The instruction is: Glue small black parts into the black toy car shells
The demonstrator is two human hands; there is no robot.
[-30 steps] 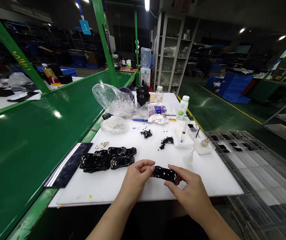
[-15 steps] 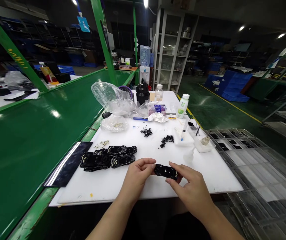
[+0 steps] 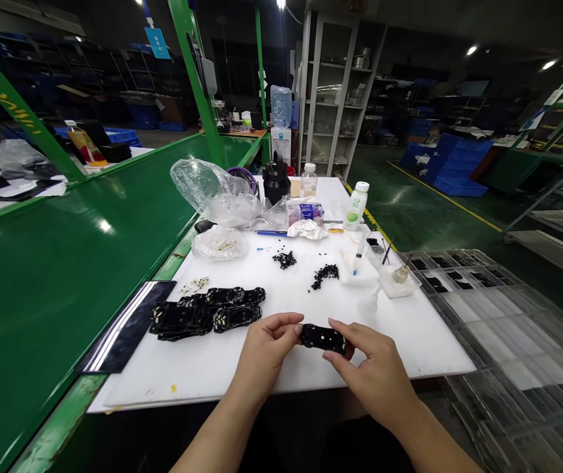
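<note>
Both of my hands hold one flat black plastic part (image 3: 321,337) with small pale dots, just above the white board (image 3: 222,364). My left hand (image 3: 265,350) pinches its left end with thumb and fingertips. My right hand (image 3: 366,371) grips its right end from above and below. A pile of the same black parts (image 3: 202,313) lies on the board to the left of my hands. Two small heaps of tiny black pieces (image 3: 325,273) lie further back.
A green conveyor belt (image 3: 64,263) runs along the left. A dark flat panel (image 3: 123,325) lies at its edge. Clear plastic bags (image 3: 212,190), a black jug (image 3: 276,180), a white bottle (image 3: 355,205) and a shallow tray (image 3: 397,279) stand behind. Clear compartment trays (image 3: 498,328) sit right.
My hands keep hold of the black part and have turned it slightly flatter. The whole view has drifted a little to the left and down.
</note>
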